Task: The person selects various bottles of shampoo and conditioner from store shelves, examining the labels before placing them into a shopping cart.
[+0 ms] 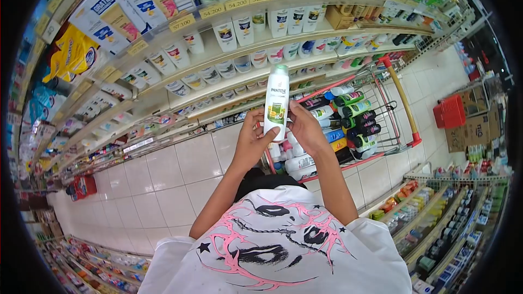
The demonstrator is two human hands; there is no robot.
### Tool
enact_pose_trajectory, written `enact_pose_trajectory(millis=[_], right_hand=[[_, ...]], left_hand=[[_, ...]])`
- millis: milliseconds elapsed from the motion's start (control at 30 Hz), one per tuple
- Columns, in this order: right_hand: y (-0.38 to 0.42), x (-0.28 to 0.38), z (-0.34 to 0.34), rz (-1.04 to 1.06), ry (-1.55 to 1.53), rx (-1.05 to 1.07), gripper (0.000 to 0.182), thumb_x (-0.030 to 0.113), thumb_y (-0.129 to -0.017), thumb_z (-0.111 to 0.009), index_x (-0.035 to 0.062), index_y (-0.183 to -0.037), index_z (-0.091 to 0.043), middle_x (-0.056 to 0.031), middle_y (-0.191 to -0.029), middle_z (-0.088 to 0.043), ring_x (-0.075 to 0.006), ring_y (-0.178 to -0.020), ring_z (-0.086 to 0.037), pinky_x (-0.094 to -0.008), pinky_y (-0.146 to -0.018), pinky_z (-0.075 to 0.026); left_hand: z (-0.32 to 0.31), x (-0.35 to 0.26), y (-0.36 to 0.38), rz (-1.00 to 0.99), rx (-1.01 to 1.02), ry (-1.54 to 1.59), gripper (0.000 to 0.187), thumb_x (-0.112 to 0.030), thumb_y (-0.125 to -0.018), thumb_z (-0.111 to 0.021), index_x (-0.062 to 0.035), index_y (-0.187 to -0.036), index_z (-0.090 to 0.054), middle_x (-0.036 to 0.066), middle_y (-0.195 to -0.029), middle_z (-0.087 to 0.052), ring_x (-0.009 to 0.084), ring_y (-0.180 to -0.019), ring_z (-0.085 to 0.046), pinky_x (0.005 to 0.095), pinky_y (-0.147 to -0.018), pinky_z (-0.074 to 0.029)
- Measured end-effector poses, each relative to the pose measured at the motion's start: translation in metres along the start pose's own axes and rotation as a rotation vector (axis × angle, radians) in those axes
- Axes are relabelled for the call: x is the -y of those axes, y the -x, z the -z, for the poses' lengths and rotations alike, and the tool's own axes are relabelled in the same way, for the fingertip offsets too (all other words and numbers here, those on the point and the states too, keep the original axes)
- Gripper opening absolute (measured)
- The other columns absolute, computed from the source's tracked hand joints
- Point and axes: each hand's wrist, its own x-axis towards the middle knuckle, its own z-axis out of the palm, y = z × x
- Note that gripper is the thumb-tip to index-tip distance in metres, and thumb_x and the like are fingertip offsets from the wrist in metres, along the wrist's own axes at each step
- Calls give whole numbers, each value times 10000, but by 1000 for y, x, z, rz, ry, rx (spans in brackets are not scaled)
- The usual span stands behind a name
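A white Pantene shampoo bottle (277,98) with a pale green cap stands nearly upright between my two hands, its printed front facing me. My left hand (253,140) wraps its lower left side, the thumb pressed over the front near the base. On the other side, my right hand (306,129) grips the bottle's lower right edge, with some fingertips hidden. Just beyond and right of my hands is a shopping cart (416,139) with a red frame and yellow handle, loaded with several bottles lying on their sides, among them green-labelled bottles (357,108).
Ahead, curved shelves (239,51) hold rows of shampoo bottles above price tags (237,2). A yellow pack (73,57) sits at the left shelf. Red baskets (450,112) and cardboard boxes (479,129) stand right. Another shelf unit (436,223) is behind me at right; tiled floor (163,185) stretches left.
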Motion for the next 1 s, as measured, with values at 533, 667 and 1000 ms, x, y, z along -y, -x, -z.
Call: enact_pose_trajectory(millis=[533,667,1000], right_hand=[[-120,3,-29,496,1108,-422,582,247,-654,-797,-63,-1111,-617,-242,-964,-634,-362,-883,-630,-414,-795,-502],[-168,11,-15,606,1186,-496,556,219,-664,-801,-62,-1105,-610,-225,-969,-625,-361,-894,-619,-414,-816,-499],[-219,27,-37,878,1133,-591,586,176,-697,-798,-47,-1191,-575,-177,-1063,-586,-294,-972,-594,-374,-862,-485]], left_hand=[[71,8,-47,-106,34,-236,780,-46,-860,-696,-130,-1500,-259,129,-1323,-455,218,-1128,-535,329,-860,-508],[106,23,-36,46,41,-289,721,-131,-886,-693,-127,-1486,-294,140,-1293,-484,206,-1053,-570,316,-815,-497],[169,64,18,296,-29,-415,592,-221,-903,-674,-91,-1410,-399,139,-1157,-581,220,-956,-627,334,-827,-496]])
